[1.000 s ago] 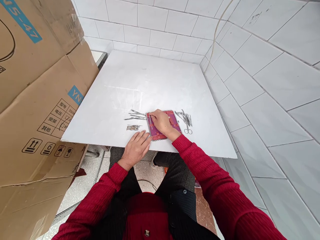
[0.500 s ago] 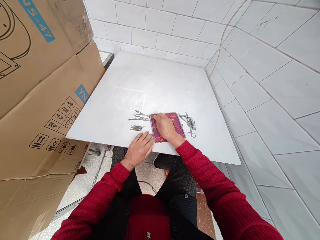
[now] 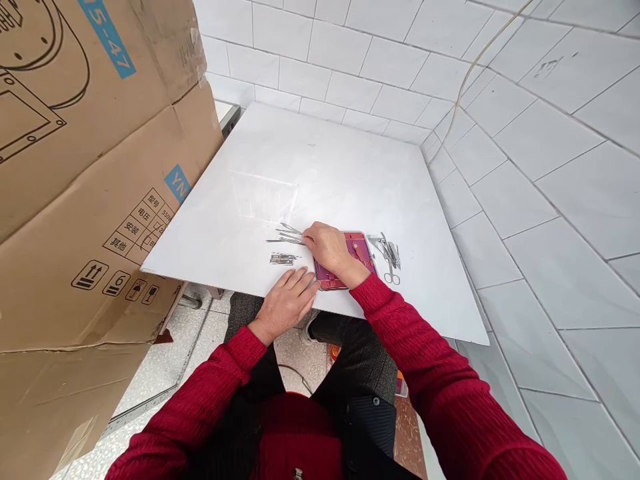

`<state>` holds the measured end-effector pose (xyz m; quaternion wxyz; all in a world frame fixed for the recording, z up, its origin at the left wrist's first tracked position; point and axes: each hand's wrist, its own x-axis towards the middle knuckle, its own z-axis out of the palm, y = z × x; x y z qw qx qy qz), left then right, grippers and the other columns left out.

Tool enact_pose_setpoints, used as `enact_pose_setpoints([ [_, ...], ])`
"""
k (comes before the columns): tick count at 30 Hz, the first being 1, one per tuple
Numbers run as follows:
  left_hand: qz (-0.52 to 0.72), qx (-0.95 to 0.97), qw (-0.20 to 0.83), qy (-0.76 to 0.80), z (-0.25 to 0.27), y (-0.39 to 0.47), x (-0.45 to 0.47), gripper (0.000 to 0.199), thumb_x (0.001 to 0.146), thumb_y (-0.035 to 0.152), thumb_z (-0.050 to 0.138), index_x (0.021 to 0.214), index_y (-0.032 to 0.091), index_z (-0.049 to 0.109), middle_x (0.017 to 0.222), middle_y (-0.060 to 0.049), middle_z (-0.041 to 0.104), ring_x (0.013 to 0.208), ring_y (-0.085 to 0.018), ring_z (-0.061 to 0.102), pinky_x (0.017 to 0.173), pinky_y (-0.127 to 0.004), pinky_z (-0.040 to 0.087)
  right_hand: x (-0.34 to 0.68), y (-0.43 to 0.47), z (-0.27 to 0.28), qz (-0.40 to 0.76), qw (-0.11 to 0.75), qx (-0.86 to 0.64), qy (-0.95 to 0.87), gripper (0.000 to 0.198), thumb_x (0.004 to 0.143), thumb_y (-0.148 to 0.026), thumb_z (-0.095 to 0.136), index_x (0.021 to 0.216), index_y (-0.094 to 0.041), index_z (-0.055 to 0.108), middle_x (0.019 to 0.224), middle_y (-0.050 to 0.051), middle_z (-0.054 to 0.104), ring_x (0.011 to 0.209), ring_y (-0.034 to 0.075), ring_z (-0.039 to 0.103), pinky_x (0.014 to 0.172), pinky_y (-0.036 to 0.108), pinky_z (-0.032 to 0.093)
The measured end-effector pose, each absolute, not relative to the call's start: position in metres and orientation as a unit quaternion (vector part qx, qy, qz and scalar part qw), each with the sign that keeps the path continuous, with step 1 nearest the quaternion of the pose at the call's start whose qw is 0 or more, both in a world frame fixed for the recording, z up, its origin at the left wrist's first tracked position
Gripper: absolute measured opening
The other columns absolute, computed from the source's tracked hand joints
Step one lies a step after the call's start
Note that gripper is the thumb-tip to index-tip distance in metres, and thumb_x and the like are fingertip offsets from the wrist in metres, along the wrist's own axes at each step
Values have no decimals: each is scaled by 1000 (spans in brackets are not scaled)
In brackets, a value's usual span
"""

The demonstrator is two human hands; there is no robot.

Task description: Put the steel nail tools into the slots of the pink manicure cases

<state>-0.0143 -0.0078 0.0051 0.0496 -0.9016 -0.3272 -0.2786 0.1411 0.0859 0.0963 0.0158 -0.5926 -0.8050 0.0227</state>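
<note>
My left hand lies flat at the table's near edge, fingers stretched out, its fingertips by the lower left corner of a red manicure case. The case lies open on the table, with a purple-red lining. Across its left half reaches my right hand, fingers curled together at the right ends of several slim metal manicure tools. Whether it grips one of them is hidden. Just above my left fingertips is a nail clipper. Right of the case lie small scissors among other metal tools.
The white table board meets a white tiled wall at the back and right. A large cardboard box stands along the left side. A pale cable runs down the corner.
My right hand has moved left over the case, from its inside to the ends of the slim tools. My left hand stays flat beside the case. The view has shifted slightly.
</note>
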Motion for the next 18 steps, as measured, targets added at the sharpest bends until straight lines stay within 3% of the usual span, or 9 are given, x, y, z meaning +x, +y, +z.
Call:
enact_pose_setpoints([
  [18,-288,-897,59,-331,4,-9,-14,29,102,21,52,127,15,66,133,-12,69,132,-28,61,115,-47,46,122,97,85,9,13,-557,-831,26,104,-22,48,104,-18,74,107,10,72,91,21,65,69,30,37],
])
